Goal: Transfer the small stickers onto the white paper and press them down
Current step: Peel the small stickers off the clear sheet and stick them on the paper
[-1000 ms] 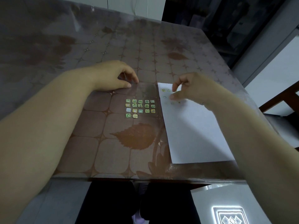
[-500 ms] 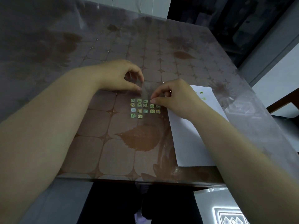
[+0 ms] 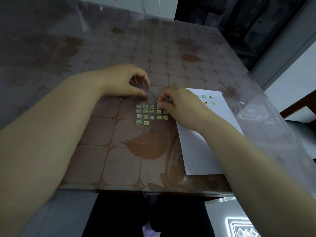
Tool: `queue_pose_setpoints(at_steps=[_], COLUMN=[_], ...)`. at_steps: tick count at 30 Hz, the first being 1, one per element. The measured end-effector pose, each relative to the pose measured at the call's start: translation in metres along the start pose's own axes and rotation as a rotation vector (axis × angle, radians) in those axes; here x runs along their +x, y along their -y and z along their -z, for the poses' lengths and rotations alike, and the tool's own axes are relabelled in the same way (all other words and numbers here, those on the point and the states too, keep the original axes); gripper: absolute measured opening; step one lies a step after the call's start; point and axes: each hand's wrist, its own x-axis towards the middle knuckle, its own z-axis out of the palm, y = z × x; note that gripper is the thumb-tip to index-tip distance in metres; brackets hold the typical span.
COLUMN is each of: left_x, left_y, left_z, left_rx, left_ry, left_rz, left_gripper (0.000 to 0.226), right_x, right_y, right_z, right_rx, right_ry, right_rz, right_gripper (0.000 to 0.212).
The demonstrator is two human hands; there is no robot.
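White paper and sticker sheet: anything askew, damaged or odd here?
Nothing stands out. The white paper lies flat on the table, a few stickers at its far end. Gaps in the sticker sheet fit stickers already moved. The left hand pinches the sheet's far edge; the right hand pinches at its top row.

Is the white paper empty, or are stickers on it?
Not empty. A few small stickers sit at the far end of the paper; the rest is bare. The right hand covers one corner.
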Motion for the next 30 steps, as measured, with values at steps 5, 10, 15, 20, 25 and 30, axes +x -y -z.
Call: queue_pose_setpoints(at_steps=[5,10,15,20,25,30], left_x=[0.001,0.004,0.005,0.005,0.005,0.005], left_y=[0.000,0.003,0.007,0.008,0.006,0.007], left_z=[0.000,-0.002,-0.001,-0.001,0.000,-0.001], left_rx=[-0.006,0.001,0.018,0.002,0.000,0.010], left_ry=[-0.010,-0.008,0.008,0.002,0.000,0.010], left_rz=[0.000,-0.011,-0.013,-0.014,-0.016,-0.017], left_gripper=[0.029,0.028,0.026,0.026,0.026,0.026], right_x=[-0.004,-0.025,-0.029,-0.025,-0.023,-0.021], right_y=[-0.002,-0.042,-0.068,-0.070,-0.072,-0.072], right_z=[0.020,0.081,0.070,0.060,0.059,0.058], right_rx=[0.019,0.030,0.011,0.045,0.038,0.021], right_ry=[-0.038,0.032,0.101,0.085,0.084,0.083], right_rz=[0.034,-0.177,-0.251,-0.225,-0.210,-0.201], right_gripper=[0.012,0.011,0.007,0.006,0.006,0.005])
